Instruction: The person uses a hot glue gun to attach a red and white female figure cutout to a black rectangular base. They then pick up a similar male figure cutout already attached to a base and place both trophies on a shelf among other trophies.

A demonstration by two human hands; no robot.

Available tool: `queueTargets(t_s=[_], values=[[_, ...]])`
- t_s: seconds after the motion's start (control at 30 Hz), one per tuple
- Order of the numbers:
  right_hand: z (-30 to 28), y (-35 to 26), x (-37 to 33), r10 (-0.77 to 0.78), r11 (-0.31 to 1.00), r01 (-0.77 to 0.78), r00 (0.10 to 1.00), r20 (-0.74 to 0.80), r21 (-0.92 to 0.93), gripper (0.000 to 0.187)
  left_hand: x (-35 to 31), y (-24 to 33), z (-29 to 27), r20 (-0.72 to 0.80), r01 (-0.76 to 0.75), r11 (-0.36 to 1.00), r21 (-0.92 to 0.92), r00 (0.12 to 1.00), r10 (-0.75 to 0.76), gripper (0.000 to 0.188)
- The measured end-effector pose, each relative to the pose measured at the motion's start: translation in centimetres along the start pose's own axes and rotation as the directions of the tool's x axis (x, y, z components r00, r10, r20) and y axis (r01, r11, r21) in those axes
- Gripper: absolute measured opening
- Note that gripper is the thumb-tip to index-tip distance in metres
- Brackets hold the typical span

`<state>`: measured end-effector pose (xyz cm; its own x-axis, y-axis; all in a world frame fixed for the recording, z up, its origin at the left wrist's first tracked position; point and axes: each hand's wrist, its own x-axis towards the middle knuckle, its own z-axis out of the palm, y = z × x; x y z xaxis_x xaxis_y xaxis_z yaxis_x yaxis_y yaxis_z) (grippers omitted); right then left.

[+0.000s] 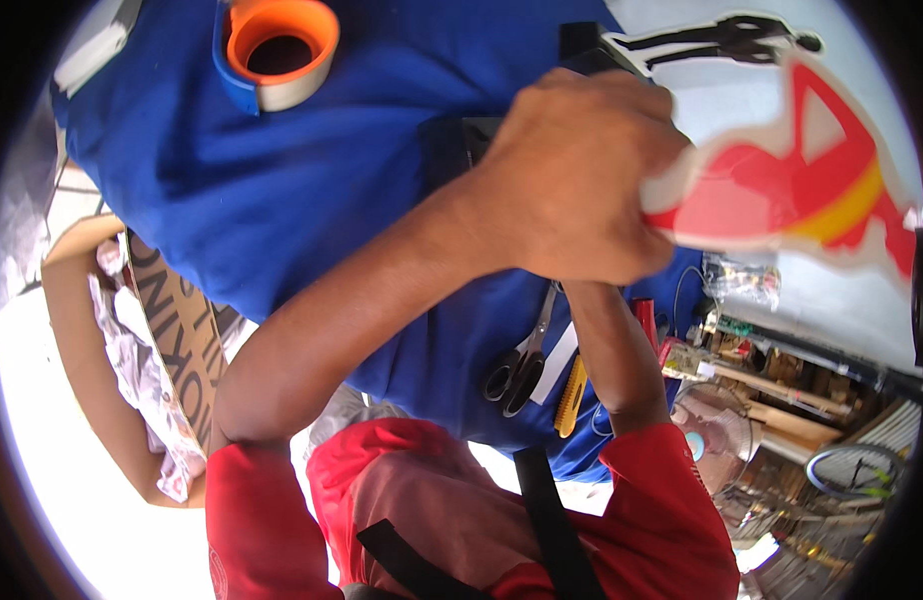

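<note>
My left hand [592, 180] is closed in front of me, its arm reaching across to the upper right. Out of its fingers sticks a flat red and yellow cutout with a white border [752, 190], slightly blurred. My right forearm [614, 350] rises from the lower right and passes behind the left hand, which hides my right hand and its fingers. Below the hands, black-handled scissors [517, 378] lie on the blue cloth [312, 190]. Beside them are a white strip [558, 362] and a yellow-handled tool [572, 398].
An orange, blue and white tape dispenser [282, 55] stands at the upper left. A black figure cutout [727, 42] lies at the upper right. An open cardboard box [82, 330] sits at the left. Further right are a fan [717, 430] and a racket [854, 470].
</note>
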<state>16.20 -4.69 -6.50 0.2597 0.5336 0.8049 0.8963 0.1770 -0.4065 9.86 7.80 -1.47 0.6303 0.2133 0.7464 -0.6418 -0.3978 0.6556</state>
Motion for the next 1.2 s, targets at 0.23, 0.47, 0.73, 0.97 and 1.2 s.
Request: queueTargets(t_s=[0.23,0.47,0.73,0.97,1.2], values=[[1.5,0.1,1.5,-0.171,0.949,0.142,0.982,-0.081,-0.281,0.019,1.3,-0.7,-2.3,0.297,0.209,0.978,-0.011,0.935,-0.196,0.039],[2.4,-4.9,1.1,0.346,0.850,-0.443,0.878,-0.331,-0.287,0.021,1.6,-2.3,-4.9,0.505,0.468,0.884,-0.023,0.768,-0.393,0.051],[0.6,-3.4,2.0,0.270,0.887,-0.258,0.963,-0.021,-0.382,0.027,-1.0,-3.6,-7.7,0.398,0.091,0.980,0.180,0.904,-0.157,0.044],[4.2,-4.5,4.7,0.573,0.818,-0.456,0.689,-0.443,0.350,0.055,-0.7,-4.0,-7.7,0.486,0.279,0.960,0.016,0.837,-0.252,0.026],[5.2,-4.1,3.2,0.316,0.941,-0.321,0.726,-0.611,0.106,0.044,-1.5,-3.3,-5.5,0.244,0.335,0.800,-0.497,0.939,-0.241,0.013]])
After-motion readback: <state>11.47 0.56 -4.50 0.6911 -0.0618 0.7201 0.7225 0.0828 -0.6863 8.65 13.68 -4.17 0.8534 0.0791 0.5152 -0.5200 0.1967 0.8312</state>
